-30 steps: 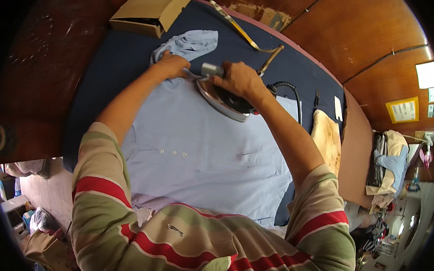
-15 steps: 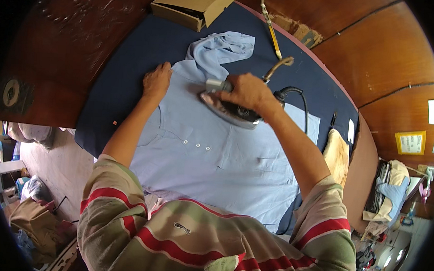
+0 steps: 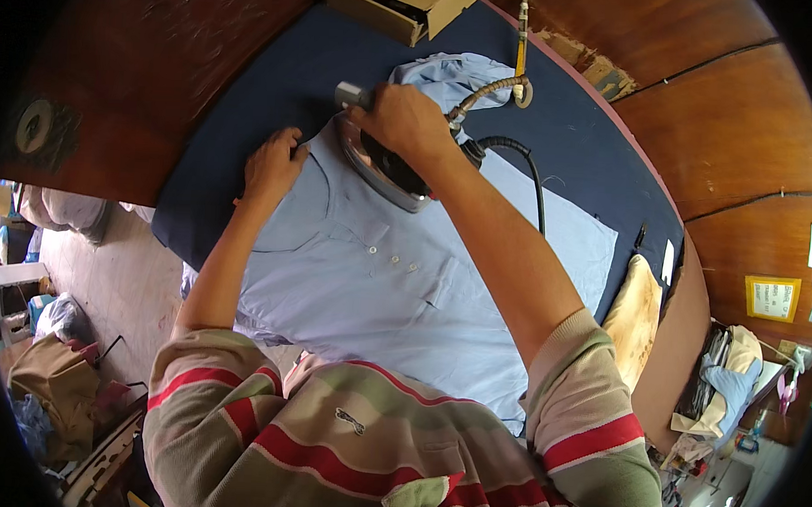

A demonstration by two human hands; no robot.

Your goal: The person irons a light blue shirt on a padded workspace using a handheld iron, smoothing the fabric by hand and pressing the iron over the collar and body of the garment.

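A big dark blue padded ironing table [image 3: 249, 111] fills the middle. One light blue button-up cotton shirt [image 3: 395, 298] lies flat on it, smooth and soft, with four small white buttons in a row. A tan cushion [image 3: 634, 313] sits at the table's far right edge. One brown cardboard box [image 3: 403, 4] rests at the top. The right hand [image 3: 403, 117] is wrapped tight around one shiny metal iron [image 3: 382, 171], up by the collar. The arm hides part of the black cord [image 3: 527, 168]. The left hand [image 3: 272, 166] presses flat, fingers bent, on the shirt's shoulder.
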